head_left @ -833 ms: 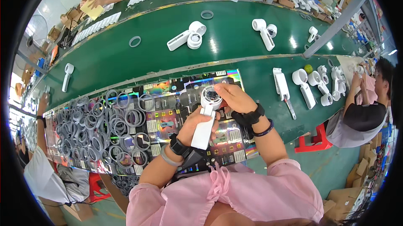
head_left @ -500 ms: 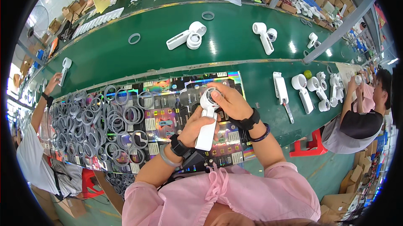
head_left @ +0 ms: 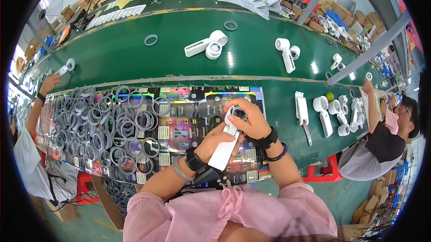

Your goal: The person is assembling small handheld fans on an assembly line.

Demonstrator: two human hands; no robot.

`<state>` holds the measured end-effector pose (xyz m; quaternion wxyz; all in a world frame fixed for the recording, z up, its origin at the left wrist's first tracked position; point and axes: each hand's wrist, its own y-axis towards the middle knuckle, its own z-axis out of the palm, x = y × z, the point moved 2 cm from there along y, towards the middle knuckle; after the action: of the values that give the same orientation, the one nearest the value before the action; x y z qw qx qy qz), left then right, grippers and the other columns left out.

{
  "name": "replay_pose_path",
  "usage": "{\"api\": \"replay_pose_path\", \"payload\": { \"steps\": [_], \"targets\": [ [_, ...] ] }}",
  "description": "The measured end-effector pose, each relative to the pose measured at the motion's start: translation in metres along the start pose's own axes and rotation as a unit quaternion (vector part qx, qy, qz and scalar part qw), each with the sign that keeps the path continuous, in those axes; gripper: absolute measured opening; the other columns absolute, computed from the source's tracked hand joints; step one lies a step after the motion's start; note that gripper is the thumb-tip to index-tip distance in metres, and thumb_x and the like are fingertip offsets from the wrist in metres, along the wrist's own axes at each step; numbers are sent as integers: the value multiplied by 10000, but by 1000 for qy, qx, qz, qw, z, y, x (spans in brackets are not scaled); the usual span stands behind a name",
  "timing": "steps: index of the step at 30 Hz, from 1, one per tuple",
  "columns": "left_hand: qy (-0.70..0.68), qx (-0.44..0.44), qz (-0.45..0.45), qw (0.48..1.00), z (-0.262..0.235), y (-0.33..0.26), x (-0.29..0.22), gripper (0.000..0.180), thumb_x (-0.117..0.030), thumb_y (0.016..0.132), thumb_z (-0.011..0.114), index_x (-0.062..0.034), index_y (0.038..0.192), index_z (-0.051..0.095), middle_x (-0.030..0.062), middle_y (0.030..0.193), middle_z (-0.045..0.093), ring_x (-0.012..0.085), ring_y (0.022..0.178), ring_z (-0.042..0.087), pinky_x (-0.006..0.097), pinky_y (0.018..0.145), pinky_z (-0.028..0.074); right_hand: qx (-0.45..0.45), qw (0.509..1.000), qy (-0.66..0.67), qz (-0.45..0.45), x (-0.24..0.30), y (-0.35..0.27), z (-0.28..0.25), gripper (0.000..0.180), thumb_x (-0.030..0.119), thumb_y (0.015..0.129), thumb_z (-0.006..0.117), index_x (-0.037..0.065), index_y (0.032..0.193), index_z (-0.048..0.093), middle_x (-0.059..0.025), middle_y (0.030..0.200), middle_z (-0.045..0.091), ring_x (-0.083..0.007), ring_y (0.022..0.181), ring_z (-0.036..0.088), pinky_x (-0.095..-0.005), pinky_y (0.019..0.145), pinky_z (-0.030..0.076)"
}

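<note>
Both hands are on one white handheld gadget (head_left: 228, 145), a flat handle with a round head, held just above the near edge of the green desk (head_left: 251, 58), right over a shiny holographic sheet (head_left: 188, 123) that covers that part of it. The left hand (head_left: 215, 142) is wrapped around the handle, fingers curled shut on it, with a black watch and a grey band on that wrist. The right hand (head_left: 251, 118) is up at the round head, fingers bent over its rim and pinching it, thumb side toward the dark lens-like middle; a black band and a dark bracelet sit on that wrist.

To the left of the hands, a big heap of grey rings (head_left: 96, 123) is spread across the sheet, some overlapping. Further out on the desk lie more white gadgets of the same kind: a pair (head_left: 207, 46) near the middle, one (head_left: 286, 53) to the right of that, and a cluster (head_left: 334, 114) by the right edge, well apart from the hands. Two loose grey rings (head_left: 151, 40) lie on the far green surface.

Other people work around the desk: one on the right in a dark top (head_left: 381, 145), one on the left reaching an arm (head_left: 42, 96) in, another at the far end.
</note>
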<state>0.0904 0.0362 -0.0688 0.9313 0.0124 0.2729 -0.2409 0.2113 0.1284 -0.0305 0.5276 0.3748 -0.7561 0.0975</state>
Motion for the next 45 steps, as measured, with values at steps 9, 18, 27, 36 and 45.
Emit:
{"api": "replay_pose_path", "payload": {
  "steps": [9,18,27,36,45],
  "targets": [
    [12,-28,22,999,3,2,5,345,-73,826,495,-53,1148,371,145,955,544,222,598,598,347,445,531,15,998,-55,-23,7,4,-3,279,188,809,597,22,1031,566,-116,976,592,-255,908,578,-347,826,442],
    [394,-116,181,894,0,6,19,524,21,836,491,-75,1266,208,100,948,525,153,665,585,285,556,508,-92,995,7,29,1,-4,3,225,200,884,577,8,997,600,-146,927,627,-270,822,606,-324,756,468],
    [404,-83,102,905,11,3,18,737,-67,829,622,-13,1390,147,134,1127,508,178,919,571,290,810,477,-227,971,-78,-6,-10,-1,-11,92,127,804,620,43,834,644,-108,755,652,-223,673,637,-305,622,487],
    [249,-127,42,959,15,0,-2,435,-296,930,527,-27,1237,378,79,957,560,128,674,608,260,428,529,-243,919,206,232,-79,-7,-55,360,330,962,426,26,992,616,-81,914,615,-188,740,636,-243,421,494],
    [168,-256,107,946,-34,-55,-160,467,-363,938,461,-74,1302,414,117,1036,627,187,722,629,323,518,530,-223,915,220,255,-118,4,-46,174,231,925,511,73,991,545,-33,793,576,-88,548,566,-200,351,413]
  ]
}}
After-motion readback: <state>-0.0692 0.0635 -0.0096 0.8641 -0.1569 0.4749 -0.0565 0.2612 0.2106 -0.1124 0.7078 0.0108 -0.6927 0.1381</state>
